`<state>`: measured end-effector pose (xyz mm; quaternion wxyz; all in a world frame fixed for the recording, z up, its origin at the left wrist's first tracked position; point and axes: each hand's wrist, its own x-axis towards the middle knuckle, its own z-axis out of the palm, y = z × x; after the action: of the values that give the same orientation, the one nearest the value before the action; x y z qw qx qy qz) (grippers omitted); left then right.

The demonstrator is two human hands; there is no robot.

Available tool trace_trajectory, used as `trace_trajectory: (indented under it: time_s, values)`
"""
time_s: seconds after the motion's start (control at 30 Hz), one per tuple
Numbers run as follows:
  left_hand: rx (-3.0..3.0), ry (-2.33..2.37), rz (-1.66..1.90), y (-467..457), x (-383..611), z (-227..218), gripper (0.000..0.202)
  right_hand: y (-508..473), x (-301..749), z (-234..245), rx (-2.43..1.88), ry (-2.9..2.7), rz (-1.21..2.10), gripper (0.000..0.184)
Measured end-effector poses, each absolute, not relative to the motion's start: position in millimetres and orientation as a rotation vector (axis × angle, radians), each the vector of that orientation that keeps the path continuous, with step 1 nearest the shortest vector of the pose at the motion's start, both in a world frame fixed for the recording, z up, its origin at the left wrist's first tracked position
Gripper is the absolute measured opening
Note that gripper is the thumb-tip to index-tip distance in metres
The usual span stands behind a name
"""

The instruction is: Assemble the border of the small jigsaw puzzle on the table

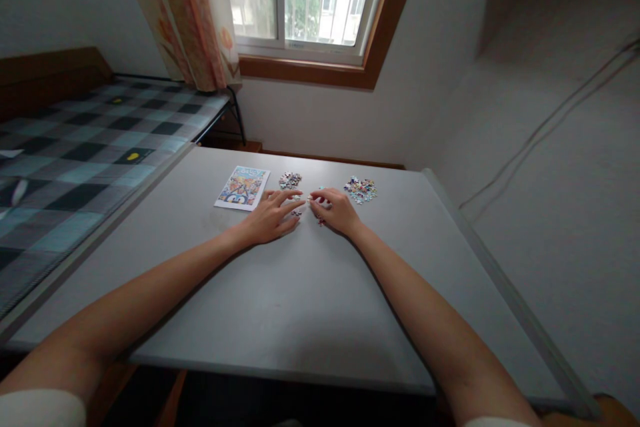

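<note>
Jigsaw pieces (361,190), small and knobbly-edged, lie heaped on the smooth grey tabletop (280,307), the left hand (270,217) loosely spread, the right hand (336,210) pinching a pale piece (309,199).

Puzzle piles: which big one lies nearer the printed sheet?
The left pile, close beside the printed sheet; the right pile lies beyond the right hand.

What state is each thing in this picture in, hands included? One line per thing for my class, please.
Left hand: palm down, fingers spread.
Right hand: fingers curled toward the thumb; grip too small to confirm.
Left jigsaw pile: loose, heaped.
Right jigsaw pile: loose, spread wider.
Printed picture sheet: flat, picture side up.
Curtain: gathered to one side.
Checked bed cover: spread out.
</note>
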<state>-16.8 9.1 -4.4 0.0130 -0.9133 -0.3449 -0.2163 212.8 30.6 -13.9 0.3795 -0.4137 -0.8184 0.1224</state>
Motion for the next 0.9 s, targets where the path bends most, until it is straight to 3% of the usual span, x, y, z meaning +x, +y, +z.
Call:
trace_trajectory:
  time_s: [0.3, 0.9]
  values:
    - [-2.734, -1.354, -0.624, 8.9, -15.4, -2.3, 0.031, 35.4, 214.1, -18.5, -1.120, -2.118, 0.248, 0.021]
    - [-2.710, -1.566, -0.468, 7.5, -13.7, -3.8, 0.036, 35.7, 214.9, -20.2, -1.032, -2.175, 0.311, 0.026]
